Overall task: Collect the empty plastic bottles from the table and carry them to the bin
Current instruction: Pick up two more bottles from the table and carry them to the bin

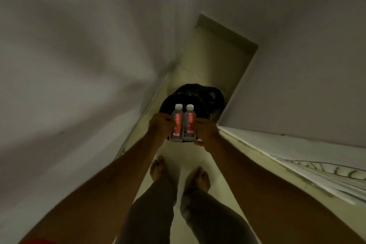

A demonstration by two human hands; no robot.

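Note:
Two clear plastic bottles with white caps and red labels stand upright side by side in front of me. My left hand (pixel 159 127) grips the left bottle (pixel 176 124). The right bottle (pixel 189 124) is gripped by my right hand (pixel 207 133). The bottles touch each other. Right behind and below them sits the bin (pixel 200 97), lined with a black plastic bag, on the floor of a narrow passage.
Pale walls close in on both sides of the dim passage. A white ledge or sill (pixel 287 152) runs along the right. My bare feet (pixel 198 178) stand on the light floor just short of the bin.

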